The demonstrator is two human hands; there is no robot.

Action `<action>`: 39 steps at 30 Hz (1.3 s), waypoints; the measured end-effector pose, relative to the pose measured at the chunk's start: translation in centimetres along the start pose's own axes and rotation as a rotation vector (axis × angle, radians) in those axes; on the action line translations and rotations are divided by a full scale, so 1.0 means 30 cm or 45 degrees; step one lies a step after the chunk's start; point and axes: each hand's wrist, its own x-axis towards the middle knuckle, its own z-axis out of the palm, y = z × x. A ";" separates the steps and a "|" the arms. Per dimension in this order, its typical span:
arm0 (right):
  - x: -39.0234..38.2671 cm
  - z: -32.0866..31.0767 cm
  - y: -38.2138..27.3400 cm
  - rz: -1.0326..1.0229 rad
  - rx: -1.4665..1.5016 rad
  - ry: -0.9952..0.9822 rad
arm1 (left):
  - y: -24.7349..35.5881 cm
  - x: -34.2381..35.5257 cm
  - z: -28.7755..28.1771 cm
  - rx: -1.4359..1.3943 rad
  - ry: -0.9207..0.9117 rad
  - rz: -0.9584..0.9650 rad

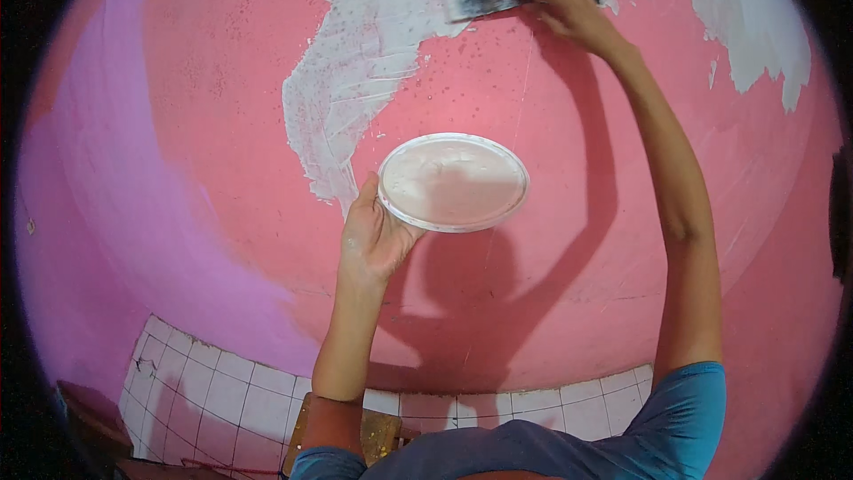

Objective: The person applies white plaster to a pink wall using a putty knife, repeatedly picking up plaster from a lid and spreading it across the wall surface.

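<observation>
My left hand point(380, 236) holds a round white tub lid point(456, 226) from below its left side, fingers under it and thumb at the rim. Smooth white putty point(453, 173) lies on the lid. Up at the pink wall point(480, 80), my right hand point(569, 11) grips a putty knife point(484, 2) by its dark handle. The knife's wide blade points left and is smeared with white; it is at the lower edge of a broad white putty patch point(355, 80). Whether the blade touches the wall is hard to tell.
A second putty patch point(746, 18) covers the wall at the upper right. Purple paint point(115, 151) runs down the left side. White tiles point(258, 400) with dark joints are along the bottom. Low by my left arm stands a paint-spotted wooden stool point(379, 434).
</observation>
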 end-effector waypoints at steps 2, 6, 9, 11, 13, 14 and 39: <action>0.040 0.023 -0.024 -0.022 -0.014 -0.017 | -0.015 0.001 0.019 0.026 0.049 0.009; 0.057 -0.015 0.064 -0.028 -0.113 -0.078 | -0.023 0.024 0.016 0.087 0.091 0.025; 0.035 -0.113 0.087 0.184 -0.197 -0.268 | 0.001 0.000 -0.016 0.053 -0.028 0.011; -0.029 -0.130 0.109 0.164 -0.251 0.014 | -0.005 0.003 -0.004 0.035 0.044 0.021; -0.055 -0.124 0.076 0.112 -0.205 -0.024 | -0.012 0.015 0.009 0.022 0.115 0.025; -0.062 -0.089 0.045 0.085 -0.157 -0.058 | -0.014 0.017 0.013 0.065 0.135 0.044; 0.133 -0.074 0.072 0.421 0.250 -0.462 | -0.002 0.018 -0.059 -0.052 -0.027 -0.003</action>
